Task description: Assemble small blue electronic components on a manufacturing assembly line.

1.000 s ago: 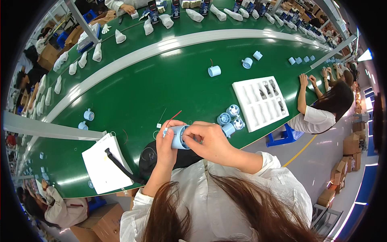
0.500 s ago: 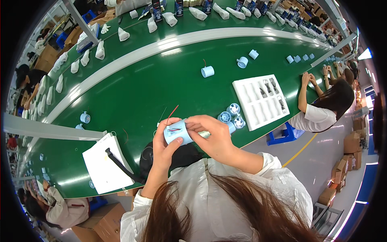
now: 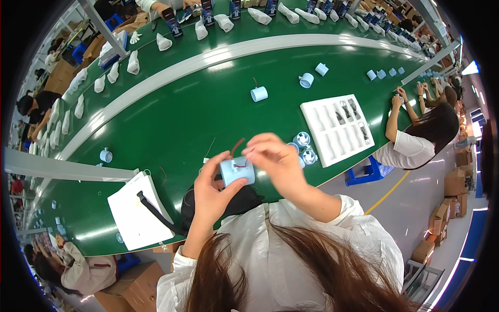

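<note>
My left hand (image 3: 210, 192) grips a small light-blue cylindrical part (image 3: 237, 171) from below and the left. My right hand (image 3: 274, 158) reaches over the part's top, its fingertips pinching a thin red wire (image 3: 238, 145) that curves up out of the part. Both hands are raised above the near edge of the green conveyor belt (image 3: 171, 119). Several more light-blue round parts (image 3: 304, 148) lie on the belt just right of my hands, partly hidden by my right hand.
A white tray with slots (image 3: 338, 127) lies to the right. A white pad with a black strap (image 3: 138, 210) and a black bag (image 3: 236, 200) sit at the belt's near edge. Loose blue cylinders (image 3: 258, 93) dot the belt. A seated person (image 3: 421, 138) works at right.
Both hands have lifted the blue part higher and turned it. My right hand moved from gripping its side to pinching the red wire on top.
</note>
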{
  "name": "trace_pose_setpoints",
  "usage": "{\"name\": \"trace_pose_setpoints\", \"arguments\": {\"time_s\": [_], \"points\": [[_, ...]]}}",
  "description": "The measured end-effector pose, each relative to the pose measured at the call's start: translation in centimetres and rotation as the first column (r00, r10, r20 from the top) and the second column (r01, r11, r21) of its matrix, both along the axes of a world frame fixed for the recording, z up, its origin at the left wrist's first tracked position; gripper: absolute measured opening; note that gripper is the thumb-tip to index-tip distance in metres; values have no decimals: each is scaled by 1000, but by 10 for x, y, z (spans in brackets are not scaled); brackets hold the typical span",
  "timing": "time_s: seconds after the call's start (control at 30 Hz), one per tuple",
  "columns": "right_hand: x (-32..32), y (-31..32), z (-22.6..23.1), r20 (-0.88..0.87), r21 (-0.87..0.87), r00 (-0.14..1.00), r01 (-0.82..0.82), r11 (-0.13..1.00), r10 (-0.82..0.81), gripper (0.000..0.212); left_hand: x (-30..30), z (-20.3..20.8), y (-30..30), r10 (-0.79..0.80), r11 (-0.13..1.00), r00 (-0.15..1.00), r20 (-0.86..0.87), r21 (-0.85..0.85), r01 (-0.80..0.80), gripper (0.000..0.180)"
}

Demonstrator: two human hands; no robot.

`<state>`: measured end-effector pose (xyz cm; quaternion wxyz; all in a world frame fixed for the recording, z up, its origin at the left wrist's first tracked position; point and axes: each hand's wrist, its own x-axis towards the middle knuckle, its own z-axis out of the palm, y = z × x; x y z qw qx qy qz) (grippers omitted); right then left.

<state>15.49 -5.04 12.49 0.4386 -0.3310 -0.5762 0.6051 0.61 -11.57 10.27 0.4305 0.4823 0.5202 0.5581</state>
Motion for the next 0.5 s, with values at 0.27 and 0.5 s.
{"name": "trace_pose_setpoints", "arguments": {"time_s": [0.27, 0.5], "points": [[-3, 13, 14, -245, -319, 968, -39, 947, -43, 12, 1, -11, 4, 14, 914, 689, 725, -289, 286, 48], [6, 19, 19, 145, -174, 972, -157, 972, 183, 9, 9, -5, 0, -70, 964, 960, 270, -231, 135, 61]]}}
